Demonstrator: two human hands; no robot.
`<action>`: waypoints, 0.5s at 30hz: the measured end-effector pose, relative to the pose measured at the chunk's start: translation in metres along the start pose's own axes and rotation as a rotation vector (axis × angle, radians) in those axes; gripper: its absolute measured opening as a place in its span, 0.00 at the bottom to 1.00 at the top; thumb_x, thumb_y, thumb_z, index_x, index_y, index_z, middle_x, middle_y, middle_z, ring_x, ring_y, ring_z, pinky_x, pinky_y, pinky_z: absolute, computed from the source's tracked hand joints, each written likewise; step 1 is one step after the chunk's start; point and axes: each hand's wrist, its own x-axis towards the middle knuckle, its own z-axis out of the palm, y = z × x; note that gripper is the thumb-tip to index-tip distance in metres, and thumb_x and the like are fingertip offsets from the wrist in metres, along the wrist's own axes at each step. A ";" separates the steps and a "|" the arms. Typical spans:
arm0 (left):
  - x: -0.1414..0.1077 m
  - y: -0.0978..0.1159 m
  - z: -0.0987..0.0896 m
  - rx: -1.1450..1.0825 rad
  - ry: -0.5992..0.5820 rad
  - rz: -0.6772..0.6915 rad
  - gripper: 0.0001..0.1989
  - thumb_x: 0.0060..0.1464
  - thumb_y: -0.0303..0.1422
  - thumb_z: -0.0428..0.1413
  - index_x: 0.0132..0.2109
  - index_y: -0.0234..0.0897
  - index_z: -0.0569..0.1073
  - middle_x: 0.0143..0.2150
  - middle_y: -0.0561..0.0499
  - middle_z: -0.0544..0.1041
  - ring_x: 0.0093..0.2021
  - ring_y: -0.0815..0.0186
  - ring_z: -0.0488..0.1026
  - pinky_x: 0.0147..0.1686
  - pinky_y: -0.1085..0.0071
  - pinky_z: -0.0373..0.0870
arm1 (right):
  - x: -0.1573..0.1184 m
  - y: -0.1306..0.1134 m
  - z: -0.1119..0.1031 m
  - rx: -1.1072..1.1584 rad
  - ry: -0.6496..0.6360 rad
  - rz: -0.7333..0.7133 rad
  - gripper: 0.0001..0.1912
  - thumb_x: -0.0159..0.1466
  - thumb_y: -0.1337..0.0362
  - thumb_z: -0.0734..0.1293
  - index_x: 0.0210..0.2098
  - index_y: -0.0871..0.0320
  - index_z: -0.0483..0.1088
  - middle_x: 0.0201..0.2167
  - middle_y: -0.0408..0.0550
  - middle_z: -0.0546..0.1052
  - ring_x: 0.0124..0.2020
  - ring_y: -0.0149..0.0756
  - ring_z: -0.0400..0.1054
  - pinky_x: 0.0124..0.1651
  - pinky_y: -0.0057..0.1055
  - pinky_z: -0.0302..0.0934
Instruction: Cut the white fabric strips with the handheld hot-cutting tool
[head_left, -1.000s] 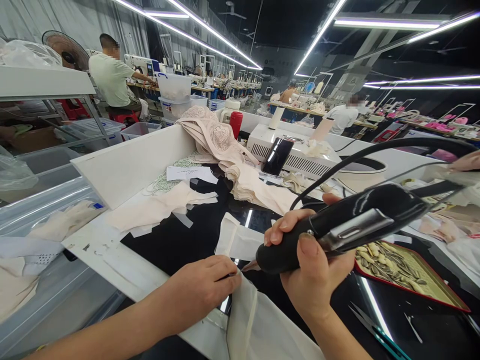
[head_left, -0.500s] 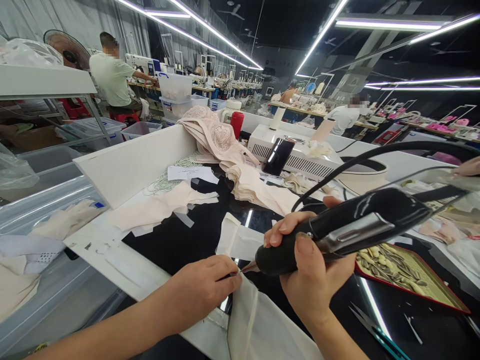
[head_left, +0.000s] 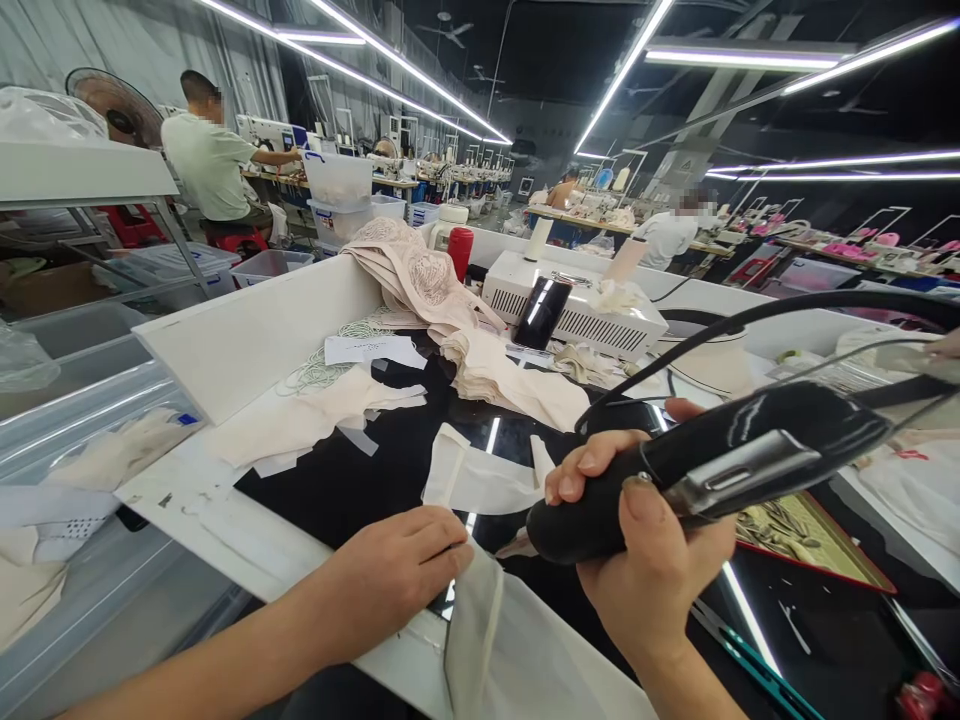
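My left hand (head_left: 401, 570) pinches the edge of a thin white fabric piece (head_left: 536, 640) with a raised seam strip, which hangs over the table's front edge. My right hand (head_left: 660, 560) is wrapped round a black corded handheld tool (head_left: 750, 450) with a metal lever and a pointed metal tip. The tip points left toward the pinched edge, a short gap away from my left fingertips. Beyond them, another part of white fabric (head_left: 480, 480) lies on the black tabletop (head_left: 322, 510); whether it joins the held piece is hard to see.
Stacked beige fabric pieces (head_left: 510, 375) and a lace bra pile (head_left: 420, 265) lie at the back. A phone (head_left: 541, 312) leans on a white vented box (head_left: 585, 300). Teal-handled scissors (head_left: 757, 670) and a seed tray (head_left: 847, 560) are at right. A co-worker (head_left: 206, 160) sits far left.
The tool in my right hand has moved right, its tip drawing away from my left fingertips. My left hand still pinches the fabric, its edge now a little lifted. The view has shifted slightly.
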 end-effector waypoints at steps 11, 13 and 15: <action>0.006 0.014 0.010 -0.156 -0.002 -0.002 0.11 0.71 0.20 0.50 0.53 0.29 0.74 0.46 0.44 0.78 0.47 0.61 0.77 0.48 0.69 0.80 | -0.012 -0.008 -0.004 -0.034 -0.041 -0.009 0.25 0.66 0.60 0.76 0.59 0.49 0.65 0.32 0.40 0.75 0.24 0.35 0.71 0.25 0.33 0.72; 0.004 0.014 0.010 -0.143 0.001 0.003 0.11 0.70 0.20 0.50 0.54 0.29 0.74 0.46 0.44 0.78 0.49 0.60 0.77 0.51 0.68 0.80 | -0.015 -0.010 -0.006 -0.047 -0.047 -0.003 0.25 0.67 0.60 0.76 0.59 0.49 0.64 0.32 0.40 0.75 0.25 0.34 0.71 0.26 0.34 0.72; 0.001 0.013 0.008 -0.136 -0.008 0.003 0.12 0.69 0.19 0.51 0.54 0.28 0.74 0.48 0.43 0.78 0.51 0.59 0.76 0.53 0.67 0.80 | -0.016 -0.013 -0.007 -0.057 -0.049 0.008 0.25 0.68 0.60 0.75 0.59 0.48 0.64 0.33 0.40 0.75 0.25 0.34 0.71 0.27 0.34 0.73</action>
